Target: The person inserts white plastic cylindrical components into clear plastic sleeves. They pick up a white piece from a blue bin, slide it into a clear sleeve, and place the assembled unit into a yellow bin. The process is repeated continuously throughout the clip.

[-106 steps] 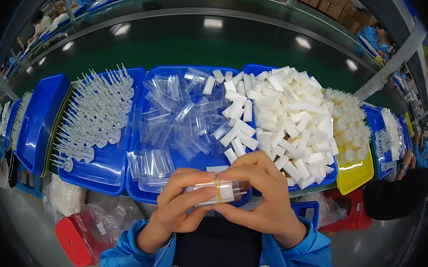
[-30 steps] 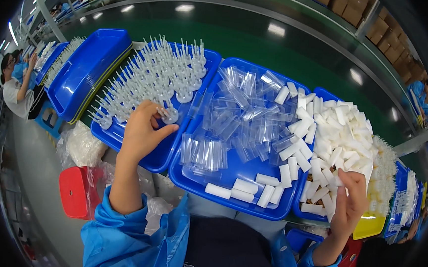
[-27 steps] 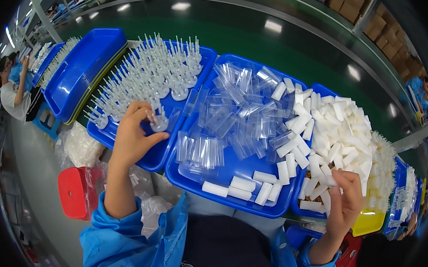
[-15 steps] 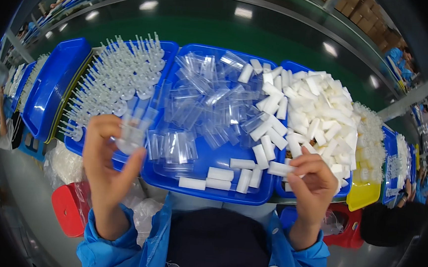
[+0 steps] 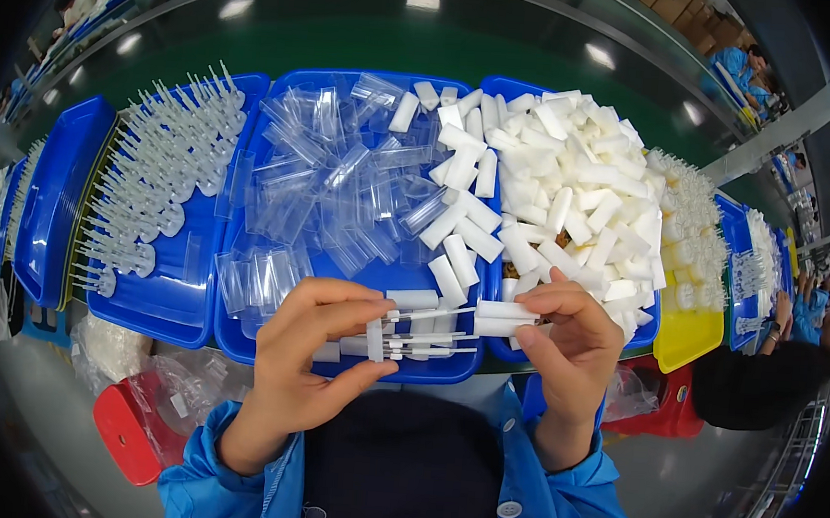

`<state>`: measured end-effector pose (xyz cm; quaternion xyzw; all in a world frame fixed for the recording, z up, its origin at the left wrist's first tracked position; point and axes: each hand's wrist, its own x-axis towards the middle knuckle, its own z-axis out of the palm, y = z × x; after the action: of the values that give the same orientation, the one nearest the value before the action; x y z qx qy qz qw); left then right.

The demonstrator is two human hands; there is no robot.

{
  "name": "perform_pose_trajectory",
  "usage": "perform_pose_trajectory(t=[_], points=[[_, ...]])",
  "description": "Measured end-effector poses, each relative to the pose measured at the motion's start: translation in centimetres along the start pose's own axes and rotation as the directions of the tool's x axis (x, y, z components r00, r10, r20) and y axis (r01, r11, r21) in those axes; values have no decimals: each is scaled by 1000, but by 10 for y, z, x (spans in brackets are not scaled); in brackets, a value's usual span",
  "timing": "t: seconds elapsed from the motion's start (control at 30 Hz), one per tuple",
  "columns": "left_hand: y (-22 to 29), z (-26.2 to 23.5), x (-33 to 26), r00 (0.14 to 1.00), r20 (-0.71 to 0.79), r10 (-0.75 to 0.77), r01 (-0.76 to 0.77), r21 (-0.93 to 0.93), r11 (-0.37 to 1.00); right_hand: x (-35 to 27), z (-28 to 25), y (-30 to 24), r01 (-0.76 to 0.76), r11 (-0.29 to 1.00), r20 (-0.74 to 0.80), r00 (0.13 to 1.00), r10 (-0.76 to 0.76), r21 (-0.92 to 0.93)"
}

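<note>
My left hand pinches the disc ends of several white plastic stemmed pieces, with their thin stems pointing right. Facing it, my right hand holds two white foam cylinders, stacked one above the other, between thumb and fingers. The stem tips come close to the left ends of the cylinders; I cannot tell whether they touch. Behind my hands, a blue tray carries clear plastic tubes and some loose foam cylinders. More stemmed pieces stand in the blue tray to the left.
A heap of white foam cylinders fills the blue tray on the right. Beyond it sits a yellow tray with clear parts. Stacked blue trays stand far left. Red stools are below the table, and a green surface runs behind.
My left hand has moved right from the left tray, bringing the stemmed pieces toward my right hand. Two stacked foam cylinders now show in my right hand. The view has shifted right.
</note>
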<state>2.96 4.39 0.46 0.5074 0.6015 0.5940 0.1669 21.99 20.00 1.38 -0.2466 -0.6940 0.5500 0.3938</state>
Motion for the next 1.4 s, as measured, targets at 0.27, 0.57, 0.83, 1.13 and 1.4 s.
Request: perform_pose_trajectory(t=[0.27, 0.57, 0.83, 1.13, 1.4], points=[[0, 4, 1, 999, 33, -4, 4, -19, 1000, -4, 13, -10, 59, 989, 95, 994, -46, -137], [1, 3, 0, 997, 82, -9, 13, -47, 999, 6, 14, -21, 336, 876, 248, 933, -261, -345], [2, 11, -4, 997, 45, 69, -71, 43, 997, -8, 33, -10, 38, 996, 142, 989, -49, 78], [1, 10, -8, 1000, -26, 14, -15, -18, 1000, 10, 11, -10, 387, 884, 299, 903, -307, -263], [0, 6, -4, 998, -4, -58, 57, -188, 981, 46, 0, 12, 354, 453, 257, 930, -263, -818]])
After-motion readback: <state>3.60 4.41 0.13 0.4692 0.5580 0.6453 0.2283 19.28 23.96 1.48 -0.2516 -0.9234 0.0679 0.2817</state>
